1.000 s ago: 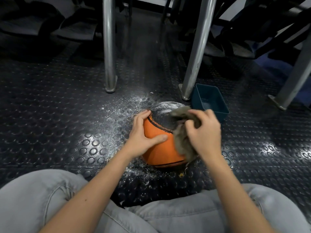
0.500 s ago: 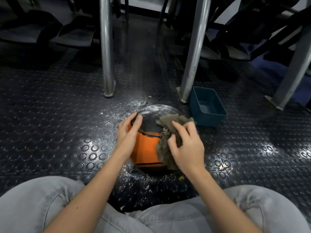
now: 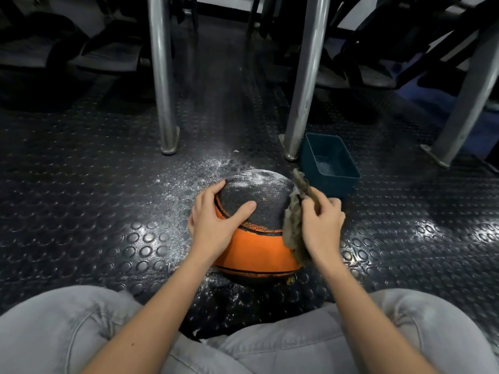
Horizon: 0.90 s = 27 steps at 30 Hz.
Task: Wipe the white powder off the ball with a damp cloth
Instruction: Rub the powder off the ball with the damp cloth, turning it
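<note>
Sitting behind the ball [image 3: 259, 249], a teal tub [image 3: 330, 185] neighbours a metal leg [image 3: 305, 76].

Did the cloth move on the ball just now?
Yes. The cloth slid right, off the ball's dark top to its right edge, nearer the blue tub that sits by the metal leg.

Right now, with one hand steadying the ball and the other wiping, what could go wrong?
Only the left hand steadies the ball; a hard stroke might roll it into the floor powder, dusting it again. The cloth in the right hand sits at the ball's side, so the white patch on top could be missed. A wide swipe might bump the blue tub nearby.
</note>
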Tool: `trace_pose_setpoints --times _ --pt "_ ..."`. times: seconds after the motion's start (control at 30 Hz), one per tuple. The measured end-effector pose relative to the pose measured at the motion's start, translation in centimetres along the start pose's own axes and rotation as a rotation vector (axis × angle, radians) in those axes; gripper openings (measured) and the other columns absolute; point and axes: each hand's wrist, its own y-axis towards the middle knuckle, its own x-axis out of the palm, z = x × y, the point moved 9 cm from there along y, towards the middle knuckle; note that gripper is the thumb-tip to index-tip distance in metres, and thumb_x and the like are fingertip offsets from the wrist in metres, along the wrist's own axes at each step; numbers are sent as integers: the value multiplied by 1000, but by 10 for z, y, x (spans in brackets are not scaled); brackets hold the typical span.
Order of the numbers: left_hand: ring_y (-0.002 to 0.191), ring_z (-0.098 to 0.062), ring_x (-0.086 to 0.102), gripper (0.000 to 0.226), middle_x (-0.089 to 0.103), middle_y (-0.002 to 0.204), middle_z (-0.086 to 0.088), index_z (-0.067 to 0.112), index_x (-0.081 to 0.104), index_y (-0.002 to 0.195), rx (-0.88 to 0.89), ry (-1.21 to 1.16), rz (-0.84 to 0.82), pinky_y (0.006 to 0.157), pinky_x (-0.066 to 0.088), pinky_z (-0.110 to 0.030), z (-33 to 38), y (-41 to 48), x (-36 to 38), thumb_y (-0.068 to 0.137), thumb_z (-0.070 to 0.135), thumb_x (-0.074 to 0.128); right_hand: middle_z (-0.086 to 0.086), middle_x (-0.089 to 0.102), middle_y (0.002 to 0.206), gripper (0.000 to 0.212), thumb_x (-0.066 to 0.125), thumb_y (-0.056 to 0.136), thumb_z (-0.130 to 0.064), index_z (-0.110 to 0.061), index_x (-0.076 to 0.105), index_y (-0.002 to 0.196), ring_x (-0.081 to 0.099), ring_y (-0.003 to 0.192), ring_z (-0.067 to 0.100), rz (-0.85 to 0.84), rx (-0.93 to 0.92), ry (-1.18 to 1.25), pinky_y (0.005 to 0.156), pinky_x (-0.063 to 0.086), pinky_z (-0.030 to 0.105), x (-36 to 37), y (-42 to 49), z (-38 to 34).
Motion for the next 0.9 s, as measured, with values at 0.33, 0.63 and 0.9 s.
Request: trace_pose_setpoints --times 0.33,0.63,0.9 --pt "128 -15 37 84 39 130 9 52 42 113 -35 -116 -55 109 32 -49 -3 6 -1 38 81 66 3 53 104 24 51 90 -20 -27 66 107 43 103 19 14 -137 53 89 33 27 2 12 5" --pt "130 -19 38 74 43 134 6 65 41 102 -17 -127 -10 110 30 -50 -9 1 -5 36 89 63 -5 43 101 34 48 81 -34 -23 66 107 32 94 11 82 -467 -138 81 26 25 6 -50 -47" --pt "132 -17 35 90 37 138 6 48 40 122 -48 -102 -87 110 31 -48 -7 5 1 40 78 65 9 63 110 19 47 95 -22 -27 64 88 56 99 19 -125 295 259 88 45 32 4 18 49"
